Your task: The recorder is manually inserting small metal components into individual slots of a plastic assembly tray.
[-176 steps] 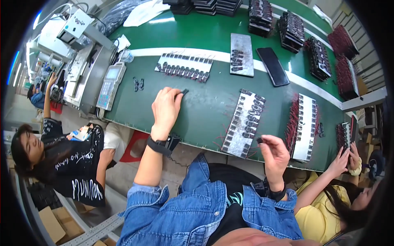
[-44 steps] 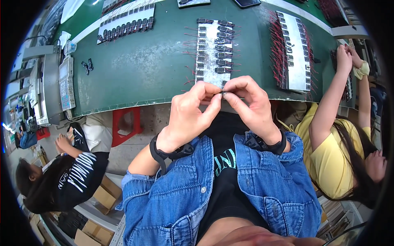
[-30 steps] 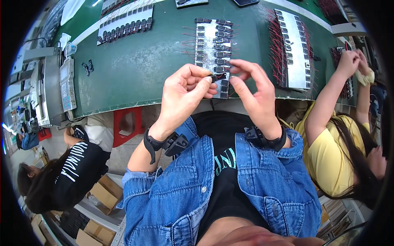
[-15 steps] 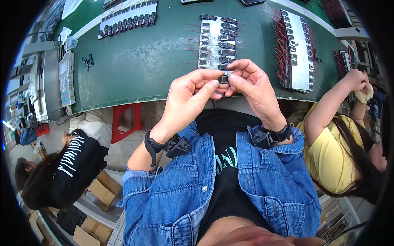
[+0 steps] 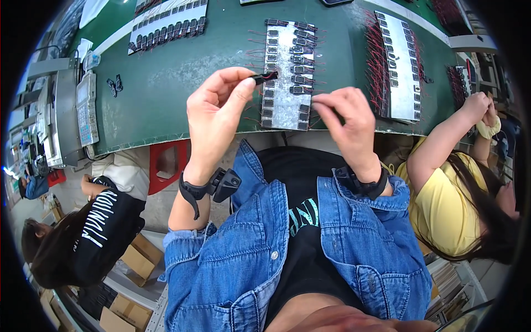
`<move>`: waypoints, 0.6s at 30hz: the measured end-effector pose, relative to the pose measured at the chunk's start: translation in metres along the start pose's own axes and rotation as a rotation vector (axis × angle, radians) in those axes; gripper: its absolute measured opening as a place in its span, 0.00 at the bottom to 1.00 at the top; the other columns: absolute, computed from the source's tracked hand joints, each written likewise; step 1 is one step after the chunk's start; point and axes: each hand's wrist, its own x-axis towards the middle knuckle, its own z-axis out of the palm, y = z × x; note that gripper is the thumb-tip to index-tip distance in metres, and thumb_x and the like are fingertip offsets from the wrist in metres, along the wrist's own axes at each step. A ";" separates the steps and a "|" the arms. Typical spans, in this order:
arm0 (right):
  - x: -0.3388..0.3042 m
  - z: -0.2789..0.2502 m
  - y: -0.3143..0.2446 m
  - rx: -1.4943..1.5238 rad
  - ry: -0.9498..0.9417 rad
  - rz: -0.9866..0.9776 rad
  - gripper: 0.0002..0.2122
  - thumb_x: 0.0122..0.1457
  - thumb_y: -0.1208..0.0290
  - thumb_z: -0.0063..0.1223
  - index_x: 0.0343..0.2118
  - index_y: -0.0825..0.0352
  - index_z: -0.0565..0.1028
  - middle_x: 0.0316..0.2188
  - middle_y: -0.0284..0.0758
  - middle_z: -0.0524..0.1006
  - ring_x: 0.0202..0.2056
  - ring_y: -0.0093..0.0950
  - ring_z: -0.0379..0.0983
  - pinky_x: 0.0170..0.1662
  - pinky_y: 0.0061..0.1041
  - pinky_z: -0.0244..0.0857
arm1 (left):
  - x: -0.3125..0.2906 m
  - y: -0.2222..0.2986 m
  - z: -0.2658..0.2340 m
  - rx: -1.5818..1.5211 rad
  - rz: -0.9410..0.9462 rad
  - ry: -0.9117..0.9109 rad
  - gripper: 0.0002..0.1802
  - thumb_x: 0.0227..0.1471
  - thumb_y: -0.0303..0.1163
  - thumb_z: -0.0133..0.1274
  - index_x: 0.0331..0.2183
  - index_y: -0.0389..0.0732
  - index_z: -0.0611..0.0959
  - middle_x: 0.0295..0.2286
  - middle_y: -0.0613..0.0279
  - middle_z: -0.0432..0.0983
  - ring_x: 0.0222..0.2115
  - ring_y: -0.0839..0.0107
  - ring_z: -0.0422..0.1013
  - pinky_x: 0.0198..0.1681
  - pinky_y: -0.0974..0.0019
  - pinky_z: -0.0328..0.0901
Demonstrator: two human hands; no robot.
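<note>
Between thumb and fingers, my left hand point(image 5: 221, 99) pinches a small black part with thin red wires point(image 5: 266, 78) over the left side of a pale metal plate point(image 5: 285, 105). Small black rectangular modules point(image 5: 268, 103) lie in two columns along that plate, their fine wires sticking out past its edges. My right hand point(image 5: 345, 113) is at the plate's right edge, thumb and fingertips pinched close together beside a module near its lower right corner. Whatever those fingers hold, perhaps a thin wire, is too small to make out.
More plates of wired modules lie on the green table point(image 5: 182, 83): a long plate point(image 5: 406, 83) at right and another point(image 5: 174, 14) at far left. A grey keypad device point(image 5: 87, 108) stands at the left edge. People sit on both sides, one in a yellow shirt point(image 5: 442, 205).
Both hands were together over the plate's near end, working on a small black part. They have parted: the left moved left and farther away with a part, the right shifted slightly right.
</note>
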 end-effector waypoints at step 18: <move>-0.002 -0.013 0.003 -0.032 0.118 -0.227 0.10 0.50 0.85 0.61 0.35 0.68 0.76 0.36 0.36 0.77 0.40 0.33 0.74 0.50 0.31 0.65 | 0.003 -0.028 0.032 0.756 0.513 -0.102 0.05 0.44 0.27 0.62 0.29 0.43 0.84 0.28 0.63 0.78 0.36 0.62 0.70 0.45 0.55 0.60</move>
